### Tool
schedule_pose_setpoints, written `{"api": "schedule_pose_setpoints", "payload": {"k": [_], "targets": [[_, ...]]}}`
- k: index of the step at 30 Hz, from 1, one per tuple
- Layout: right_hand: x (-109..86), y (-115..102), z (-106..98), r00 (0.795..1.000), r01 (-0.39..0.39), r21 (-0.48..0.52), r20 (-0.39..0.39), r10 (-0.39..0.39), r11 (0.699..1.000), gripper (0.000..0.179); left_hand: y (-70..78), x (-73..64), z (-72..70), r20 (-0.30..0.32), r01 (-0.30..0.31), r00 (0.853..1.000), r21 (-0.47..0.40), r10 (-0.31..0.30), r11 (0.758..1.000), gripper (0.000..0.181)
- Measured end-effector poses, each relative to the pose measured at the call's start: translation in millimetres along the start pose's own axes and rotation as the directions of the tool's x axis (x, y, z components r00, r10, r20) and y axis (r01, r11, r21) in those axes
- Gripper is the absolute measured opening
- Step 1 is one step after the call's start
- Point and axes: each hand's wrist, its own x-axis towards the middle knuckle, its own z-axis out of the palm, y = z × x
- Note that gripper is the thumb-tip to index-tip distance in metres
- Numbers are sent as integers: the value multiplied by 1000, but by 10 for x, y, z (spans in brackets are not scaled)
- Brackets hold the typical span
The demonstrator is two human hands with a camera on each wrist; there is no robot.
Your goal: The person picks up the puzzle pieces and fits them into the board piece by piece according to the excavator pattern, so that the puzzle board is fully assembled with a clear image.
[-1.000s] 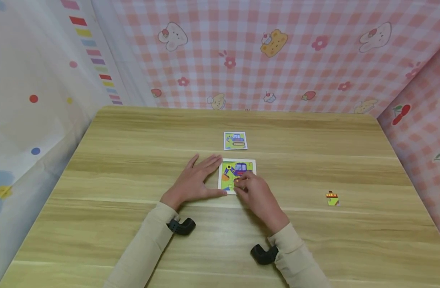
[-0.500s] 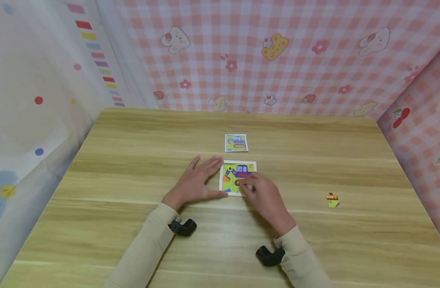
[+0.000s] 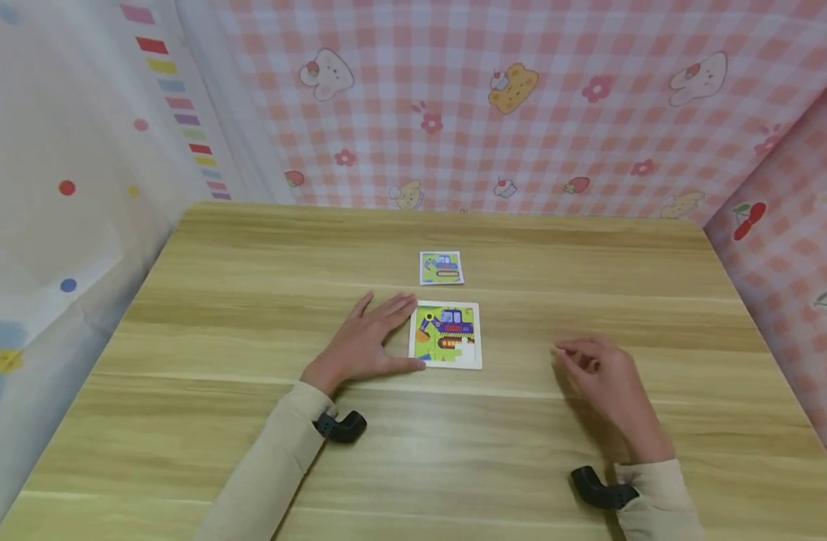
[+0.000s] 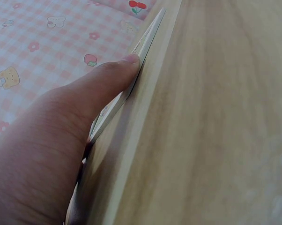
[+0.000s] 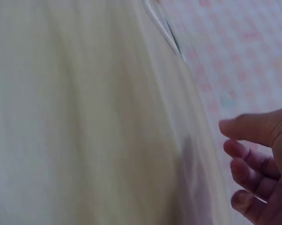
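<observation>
A jigsaw puzzle (image 3: pixel 447 323) in a white frame lies on the table, its picture a blue excavator on green. A white gap shows at the picture's lower right. My left hand (image 3: pixel 362 346) rests spread at the frame's left side, fingertips on the upper left corner and thumb on the lower edge. In the left wrist view that thumb (image 4: pixel 108 79) presses on the frame's edge. Well to the right of the puzzle, my right hand (image 3: pixel 609 383) hovers over the table, fingers loosely bent, nothing visible between them. No loose puzzle piece shows; the right hand covers that spot.
Behind the puzzle lies a small card (image 3: pixel 442 268) with the same excavator picture. The wooden table (image 3: pixel 285 248) ends at a pink checked cloth (image 3: pixel 454 150) at the back. A white dotted cloth (image 3: pixel 68 233) hangs on the left.
My right hand has left the puzzle and moved right, over the spot where a loose piece lay. A tread piece now sits in the puzzle where its fingers were. The left hand stays put.
</observation>
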Motion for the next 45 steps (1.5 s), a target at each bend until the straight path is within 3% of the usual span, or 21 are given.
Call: {"api": "schedule_pose_setpoints", "payload": {"k": [4, 9, 15, 23, 27, 33, 40, 45], "targets": [[-101, 273, -321, 996, -93, 10, 15, 93, 996, 22, -1, -8, -1, 0, -2, 1000, -5, 2, 1000, 111], [-182, 556, -577, 971, -203, 3, 131, 200, 979, 36, -13, -14, 4, -2, 0, 1000, 9, 0, 1000, 111], [-216, 711, -701, 948, -218, 5, 240, 210, 976, 45, 3, -2, 2, -2, -6, 1000, 5, 6, 1000, 111], [-179, 737, -721, 939, -209, 9, 282, 198, 978, 43, 23, -6, -7, 2, -3, 1000, -3, 3, 1000, 110], [-169, 735, -715, 938, -213, 9, 283, 202, 977, 41, 22, -1, -12, 7, 2, 1000, 3, -2, 1000, 110], [-150, 749, -672, 955, -166, 42, 255, 151, 985, 33, 14, -7, -13, 8, 4, 1000, 5, -4, 1000, 110], [-109, 707, -560, 981, -138, 221, 168, 102, 965, 24, 0, -17, -14, 4, 4, 1000, 15, -4, 1000, 111], [20, 464, -399, 983, -172, 311, 120, 141, 935, 26, 12, -11, -14, 1, -5, 1000, 14, 5, 1000, 110]]}}
